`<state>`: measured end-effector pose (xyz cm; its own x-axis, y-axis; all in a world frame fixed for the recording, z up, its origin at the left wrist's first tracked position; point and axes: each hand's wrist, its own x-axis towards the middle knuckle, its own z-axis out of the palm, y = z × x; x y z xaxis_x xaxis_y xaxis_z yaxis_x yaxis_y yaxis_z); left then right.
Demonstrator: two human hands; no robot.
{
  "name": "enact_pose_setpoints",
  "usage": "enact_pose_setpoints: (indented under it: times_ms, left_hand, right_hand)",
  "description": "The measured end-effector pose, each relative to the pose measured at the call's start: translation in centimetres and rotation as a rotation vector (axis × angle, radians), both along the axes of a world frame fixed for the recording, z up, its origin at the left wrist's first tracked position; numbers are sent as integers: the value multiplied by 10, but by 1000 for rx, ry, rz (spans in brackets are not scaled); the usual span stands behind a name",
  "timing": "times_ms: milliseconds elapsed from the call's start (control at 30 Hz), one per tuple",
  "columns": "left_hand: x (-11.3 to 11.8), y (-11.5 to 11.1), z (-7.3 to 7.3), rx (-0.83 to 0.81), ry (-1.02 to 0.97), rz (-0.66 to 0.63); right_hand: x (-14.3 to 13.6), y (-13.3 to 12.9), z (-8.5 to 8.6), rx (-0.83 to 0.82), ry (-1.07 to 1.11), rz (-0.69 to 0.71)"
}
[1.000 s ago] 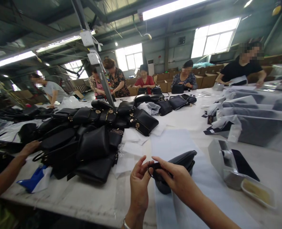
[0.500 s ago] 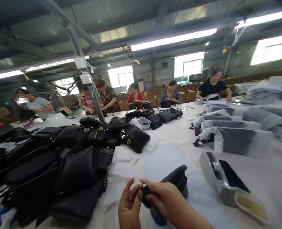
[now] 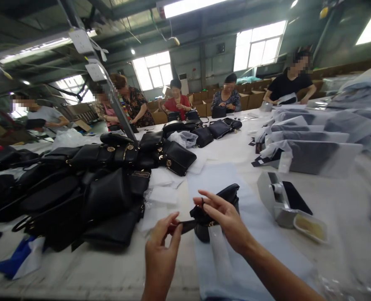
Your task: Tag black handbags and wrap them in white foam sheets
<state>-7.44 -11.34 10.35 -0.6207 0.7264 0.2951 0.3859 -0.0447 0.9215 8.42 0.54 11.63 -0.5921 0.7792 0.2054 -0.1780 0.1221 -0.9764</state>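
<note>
A black bag rests on a pale blue sheet in front of me. To its left, my left hand pinches the end of a dark strap that runs toward the bag. My right hand is over the bag, its fingers bent around a thin black loop. Below the right hand a whitish translucent strip hangs from the bag onto the sheet.
Black bags are piled on the left, beside white papers. Wrapped bags stand at the right, behind a grey dispenser and a small tray. A blue cloth lies lower left. Several people work across the table.
My hands have moved apart, and the dark strap now stretches between my left hand and the bag. The translucent strip has come into view. The camera view has tilted downward.
</note>
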Motion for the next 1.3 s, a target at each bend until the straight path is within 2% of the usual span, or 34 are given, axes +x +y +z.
enact_pose_setpoints:
  times_ms: [33, 100, 167, 200, 300, 400, 467, 533, 667, 700, 767, 833, 933, 1000, 1067, 1133, 1200, 1300]
  left_hand:
    - [-2, -6, -5, -1, -77, 79]
    - [-9, -22, -13, 18, -260, 235]
    - [-20, -41, -17, 88, -412, 369]
    - [-28, -52, -18, 143, -456, 428]
    - [-54, -86, -27, 238, -472, 566]
    - [-69, -108, -44, 88, -367, 695]
    - [-61, -106, -56, -53, -198, 727]
    - [-34, -89, -65, -130, -73, 608]
    - [52, -30, -87, -170, -142, 32]
    - [73, -18, -95, -195, -110, -33]
    - [104, -1, -115, -290, 1, -44]
    - [117, 3, -137, -368, 134, 27]
    - [102, -5, -163, -419, 278, 82]
    - [79, -10, -165, -413, 368, 17]
    - [55, -9, -155, -350, 477, -48]
    - [40, -2, -139, -276, 546, -91]
    - [32, 10, -124, -270, 538, -185]
    - [29, 27, -114, -327, 497, -271]
  right_hand:
    - [5, 4, -2, 112, -71, -97]
    - [17, 16, -6, 443, -252, -258]
    - [29, 33, -10, 747, -426, -315]
    - [35, 43, -12, 848, -501, -292]
    - [49, 69, -19, 967, -667, -145]
    - [57, 81, -23, 983, -741, -87]
    - [59, 83, -22, 998, -786, -71]
    - [58, 86, -19, 1027, -843, -19]
    - [56, 92, -13, 1071, -906, 149]
    - [58, 92, -12, 1079, -904, 170]
    - [62, 91, -11, 1086, -895, 185]
    - [70, 87, -12, 1070, -907, 195]
    - [82, 82, -13, 1044, -968, 225]
    - [89, 82, -14, 1059, -975, 261]
    - [94, 84, -16, 1065, -932, 299]
    - [98, 88, -20, 1035, -874, 306]
    - [102, 89, -24, 987, -828, 280]
    - [109, 89, -28, 933, -778, 237]
